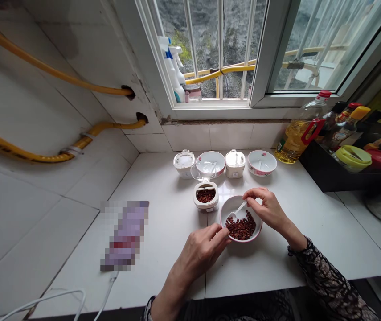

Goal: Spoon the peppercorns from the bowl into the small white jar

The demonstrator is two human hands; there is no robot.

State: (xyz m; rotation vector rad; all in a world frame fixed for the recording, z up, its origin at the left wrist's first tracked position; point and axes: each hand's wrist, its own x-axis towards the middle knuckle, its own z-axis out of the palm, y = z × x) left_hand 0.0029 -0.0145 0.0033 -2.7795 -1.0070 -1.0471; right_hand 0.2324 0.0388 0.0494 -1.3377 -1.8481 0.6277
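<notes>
A white bowl (pixel 224 209) with a pink rim holds a heap of dark red peppercorns (pixel 242 228). My left hand (pixel 203 249) has its fingers and thumb closed on the bowl's near left rim. Between the fingertips of my right hand (pixel 267 207) is the handle of a small white spoon (pixel 240 208), its head down in the bowl by the peppercorns. Just behind and left of the bowl stands a seasoning jar (pixel 206 207) with its clear lid (pixel 203 170) raised and more peppercorns inside.
Two white seasoning jars, one on the left (pixel 184 171) and one on the right (pixel 235 169), stand near two flowered bowls by the wall. An oil bottle (pixel 292 138) and a black seasoning rack (pixel 320 171) are at right. A pixelated purple object (pixel 126 234) and white cable (pixel 108 292) lie left.
</notes>
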